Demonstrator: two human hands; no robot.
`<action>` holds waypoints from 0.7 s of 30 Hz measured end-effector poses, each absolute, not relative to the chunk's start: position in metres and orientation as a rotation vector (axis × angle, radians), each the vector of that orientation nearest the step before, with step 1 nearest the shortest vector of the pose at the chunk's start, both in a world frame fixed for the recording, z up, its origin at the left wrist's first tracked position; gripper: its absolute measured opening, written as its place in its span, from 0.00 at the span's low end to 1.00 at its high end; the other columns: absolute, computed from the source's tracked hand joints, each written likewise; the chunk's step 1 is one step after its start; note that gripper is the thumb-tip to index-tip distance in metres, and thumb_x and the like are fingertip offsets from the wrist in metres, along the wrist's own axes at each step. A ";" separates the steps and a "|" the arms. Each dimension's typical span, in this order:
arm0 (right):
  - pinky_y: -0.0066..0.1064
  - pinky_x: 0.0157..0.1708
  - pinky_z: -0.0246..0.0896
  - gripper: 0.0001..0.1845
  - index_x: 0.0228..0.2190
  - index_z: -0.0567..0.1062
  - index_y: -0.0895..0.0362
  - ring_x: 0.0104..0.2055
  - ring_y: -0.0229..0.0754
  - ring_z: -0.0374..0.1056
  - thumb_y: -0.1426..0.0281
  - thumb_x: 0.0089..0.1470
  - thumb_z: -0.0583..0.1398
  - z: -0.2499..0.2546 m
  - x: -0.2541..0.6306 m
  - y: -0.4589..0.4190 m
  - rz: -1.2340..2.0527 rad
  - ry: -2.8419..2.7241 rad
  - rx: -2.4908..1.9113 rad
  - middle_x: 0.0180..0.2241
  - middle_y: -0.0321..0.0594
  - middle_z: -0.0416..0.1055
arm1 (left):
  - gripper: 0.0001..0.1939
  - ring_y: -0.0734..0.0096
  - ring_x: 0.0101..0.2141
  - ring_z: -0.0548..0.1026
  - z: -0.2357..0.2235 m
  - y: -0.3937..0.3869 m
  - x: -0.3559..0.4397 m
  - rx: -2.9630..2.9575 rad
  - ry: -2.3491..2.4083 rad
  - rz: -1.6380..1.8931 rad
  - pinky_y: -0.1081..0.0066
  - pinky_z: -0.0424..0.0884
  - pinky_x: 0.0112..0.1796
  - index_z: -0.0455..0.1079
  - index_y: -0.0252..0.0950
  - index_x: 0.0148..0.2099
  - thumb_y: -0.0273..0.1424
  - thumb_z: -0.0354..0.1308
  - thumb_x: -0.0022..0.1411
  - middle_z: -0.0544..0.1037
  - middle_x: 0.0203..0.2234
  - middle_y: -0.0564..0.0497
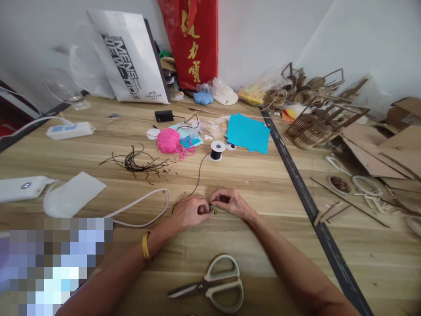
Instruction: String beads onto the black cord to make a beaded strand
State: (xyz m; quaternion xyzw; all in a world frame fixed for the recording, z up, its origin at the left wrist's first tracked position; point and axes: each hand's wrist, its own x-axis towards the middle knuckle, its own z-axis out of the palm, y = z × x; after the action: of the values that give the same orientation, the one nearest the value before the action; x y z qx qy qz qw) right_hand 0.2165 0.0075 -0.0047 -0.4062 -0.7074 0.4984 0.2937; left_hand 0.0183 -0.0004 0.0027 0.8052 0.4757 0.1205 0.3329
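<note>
Your left hand (191, 213) and right hand (231, 202) pinch small beads (213, 210) between nearly closed fingers (218, 193); tugging the black cord (199, 173) toward the counter's (279, 188) near edge could topple its spool (216, 154).

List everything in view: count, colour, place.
cluster: 1, multicoloured, between the hands
spool: 1, white with black cord, centre
scissors: 1, white handles, front
yarn: 1 ball, pink, left of spool
cord pieces: many, black, left
sheets: several, blue, right of spool
case: 1, black, behind yarn
tall bags: 2, white and red, back
glass: 1, clear, back left
baskets: several, brown, back right
cardboard: count unclear, brown, far right
sticks: several, brown, right
table: 1, wood-toned, underneath
bangle: 1, yellow, left wrist
left hand: 1, bare, at cluster
right hand: 1, bare, at cluster
</note>
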 end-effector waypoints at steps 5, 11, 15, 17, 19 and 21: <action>0.23 0.23 0.51 0.11 0.29 0.74 0.61 0.23 0.31 0.58 0.64 0.52 0.61 -0.003 0.216 0.008 1.331 -1.873 -1.094 0.23 0.34 0.66 | 0.04 0.76 0.22 0.65 0.001 0.000 0.018 2.166 1.216 0.314 0.74 0.57 0.26 0.74 0.35 0.28 0.26 0.58 0.49 0.72 0.21 0.53; 0.23 0.23 0.51 0.13 0.30 0.74 0.61 0.23 0.31 0.57 0.62 0.52 0.61 -0.004 0.215 0.008 1.349 -1.845 -1.095 0.22 0.34 0.66 | 0.05 0.78 0.21 0.64 0.000 0.009 0.012 1.799 1.102 0.469 0.77 0.59 0.24 0.72 0.32 0.28 0.29 0.57 0.51 0.70 0.19 0.54; 0.23 0.23 0.51 0.14 0.30 0.74 0.62 0.23 0.31 0.57 0.61 0.52 0.61 -0.006 0.215 0.008 1.376 -1.826 -1.084 0.23 0.35 0.66 | 0.07 0.78 0.20 0.66 0.001 0.012 0.011 1.568 1.055 0.514 0.78 0.61 0.22 0.68 0.31 0.28 0.31 0.58 0.51 0.70 0.17 0.54; 0.23 0.23 0.51 0.13 0.30 0.74 0.61 0.23 0.31 0.57 0.62 0.52 0.61 -0.007 0.215 0.008 1.384 -1.823 -1.077 0.23 0.35 0.67 | 0.07 0.77 0.20 0.68 0.001 0.012 0.012 1.503 1.038 0.526 0.77 0.64 0.23 0.68 0.31 0.28 0.31 0.58 0.51 0.73 0.19 0.52; 0.23 0.23 0.51 0.13 0.30 0.74 0.61 0.23 0.31 0.57 0.62 0.52 0.61 -0.007 0.216 0.008 1.378 -1.824 -1.071 0.23 0.35 0.67 | 0.06 0.76 0.22 0.70 0.000 0.012 0.012 1.462 1.028 0.543 0.76 0.67 0.24 0.68 0.31 0.29 0.30 0.58 0.50 0.75 0.21 0.50; 0.23 0.23 0.51 0.14 0.30 0.74 0.61 0.23 0.31 0.56 0.61 0.52 0.61 -0.007 0.216 0.008 1.378 -1.825 -1.068 0.22 0.35 0.66 | 0.06 0.75 0.23 0.71 -0.002 0.012 0.013 1.453 1.035 0.551 0.76 0.68 0.24 0.69 0.30 0.31 0.29 0.59 0.50 0.75 0.22 0.50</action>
State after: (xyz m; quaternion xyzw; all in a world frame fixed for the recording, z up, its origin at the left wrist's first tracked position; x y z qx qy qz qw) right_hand 0.2158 0.0083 -0.0071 -0.4032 -0.6888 0.5202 0.3039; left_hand 0.0126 0.0116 -0.0017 0.6256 0.4457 0.2372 0.5948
